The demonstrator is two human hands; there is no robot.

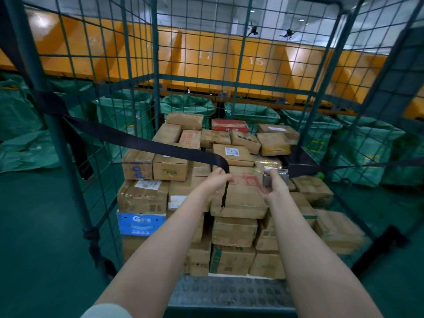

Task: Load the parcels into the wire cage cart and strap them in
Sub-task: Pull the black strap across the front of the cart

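Left hand (218, 180) pinches black strap (146, 143); right hand (274, 191) grips metal buckle (278, 177). Parcels (234, 198) stacked in wire cage cart (158, 65) under both hands. Blue "G" box (141, 222) below-left; "17", "15" on orange wall (229, 58) beyond.

one wire cage cart (156, 65), over twenty parcels (238, 200), at least two straps (137, 141), one buckle (283, 175), two hands (218, 179).

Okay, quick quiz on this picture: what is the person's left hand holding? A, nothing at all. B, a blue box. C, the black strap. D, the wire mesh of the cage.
C: the left hand grips the black strap that runs from the cage's left post, with the strap's loose end hanging below the fingers, while the right hand holds the metal buckle.
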